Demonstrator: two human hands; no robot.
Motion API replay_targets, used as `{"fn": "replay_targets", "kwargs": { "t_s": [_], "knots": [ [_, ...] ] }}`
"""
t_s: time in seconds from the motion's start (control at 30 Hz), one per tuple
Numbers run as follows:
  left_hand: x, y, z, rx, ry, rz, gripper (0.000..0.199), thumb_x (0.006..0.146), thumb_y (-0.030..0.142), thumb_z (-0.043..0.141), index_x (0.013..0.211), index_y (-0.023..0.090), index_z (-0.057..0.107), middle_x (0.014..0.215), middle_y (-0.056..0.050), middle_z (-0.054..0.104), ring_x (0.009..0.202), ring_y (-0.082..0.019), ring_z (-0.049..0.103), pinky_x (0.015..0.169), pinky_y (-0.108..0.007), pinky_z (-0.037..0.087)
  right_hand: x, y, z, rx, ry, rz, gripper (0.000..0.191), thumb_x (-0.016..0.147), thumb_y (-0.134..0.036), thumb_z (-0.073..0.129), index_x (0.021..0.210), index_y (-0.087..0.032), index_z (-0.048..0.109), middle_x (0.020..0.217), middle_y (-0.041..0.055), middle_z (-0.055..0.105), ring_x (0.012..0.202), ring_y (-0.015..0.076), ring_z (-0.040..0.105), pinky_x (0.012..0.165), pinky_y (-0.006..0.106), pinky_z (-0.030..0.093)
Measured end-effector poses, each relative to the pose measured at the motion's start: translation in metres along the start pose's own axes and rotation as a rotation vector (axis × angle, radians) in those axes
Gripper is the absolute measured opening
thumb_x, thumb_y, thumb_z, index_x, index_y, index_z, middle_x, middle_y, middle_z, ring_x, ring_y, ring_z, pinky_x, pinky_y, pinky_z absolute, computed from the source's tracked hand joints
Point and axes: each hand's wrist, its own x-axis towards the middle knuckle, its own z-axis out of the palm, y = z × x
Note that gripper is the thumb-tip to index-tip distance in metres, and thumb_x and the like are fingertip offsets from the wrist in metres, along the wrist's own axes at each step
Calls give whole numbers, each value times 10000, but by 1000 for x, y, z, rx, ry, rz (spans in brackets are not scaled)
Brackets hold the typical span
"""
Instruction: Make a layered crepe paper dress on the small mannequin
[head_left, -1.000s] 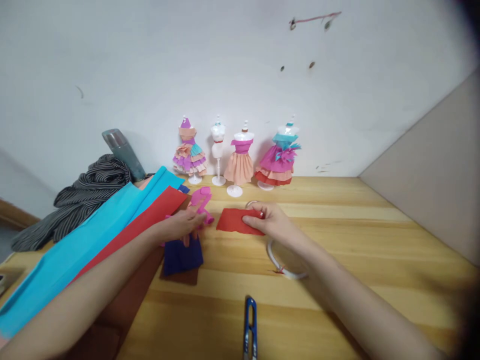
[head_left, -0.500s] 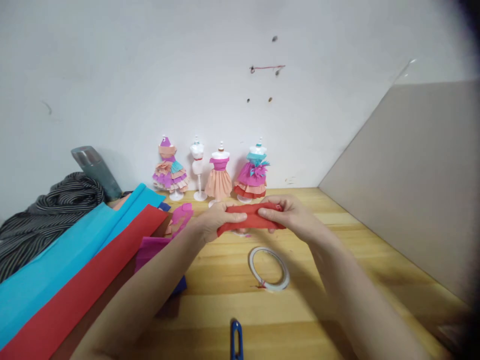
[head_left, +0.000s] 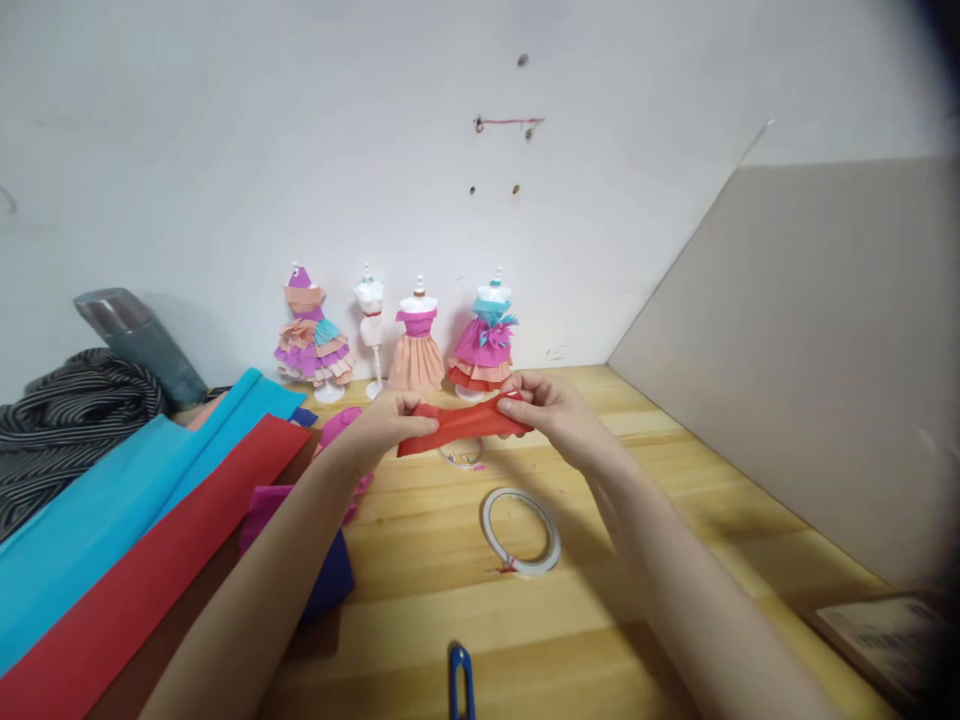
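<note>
A short strip of red crepe paper (head_left: 466, 420) is stretched between my two hands above the wooden table. My left hand (head_left: 382, 432) pinches its left end, thumb on top. At the right end my right hand (head_left: 551, 412) grips the strip between thumb and fingers. Below the hands a roll of double-sided tape (head_left: 556, 545) lies flat. Behind the strip, a small clear dish (head_left: 461, 462) with tiny bits in it is partly hidden. Near the front edge of the view rests a blue-handled tool (head_left: 462, 680), its lower part cut off.
Several mini dress forms, among them one in a peach skirt (head_left: 417, 360), stand along the wall. Long blue crepe paper (head_left: 187, 455) and red crepe paper (head_left: 165, 540) lie at left, beside striped cloth (head_left: 82, 420) and a bottle (head_left: 142, 345). A panel (head_left: 810, 330) borders the right.
My hands have moved apart, so more of the red strip shows between them. The view has turned slightly right, shifting the table things leftward.
</note>
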Motion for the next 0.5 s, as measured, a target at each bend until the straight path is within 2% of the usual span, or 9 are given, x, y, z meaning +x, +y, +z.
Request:
{"fn": "replay_targets", "kwargs": {
  "t_s": [0.13,0.23,0.37,0.5],
  "knots": [
    [-6,6,-8,41,-24,-43,232,599,277,778,713,125,646,642,-8,660,591,-125,610,568,-230,465,-1,0,0,31,-18,1,380,624,-459,779,690,-187,521,533,-44,587,454,76,505,455,208,358],
    [-6,4,-17,-8,-6,-9,300,598,308,799,780,132,639,705,-15,685,645,-132,640,626,-245,500,-2,-2,-2,38,-21,-13,356,651,-455,762,694,-186,532,515,-31,604,449,82,498,456,217,359],
    [-2,0,-28,-80,31,16,344,599,302,817,818,128,616,663,-13,680,593,-116,634,559,-204,483,0,-2,-6,108,24,1,343,619,-419,791,697,-164,576,536,-9,634,455,82,515,460,219,380],
    [2,-3,-29,-62,68,93,350,621,329,810,805,125,594,639,-8,665,535,-104,613,539,-206,495,3,0,-8,154,77,6,337,606,-395,807,706,-163,584,529,-10,637,430,82,519,437,212,386]
  ]
}}
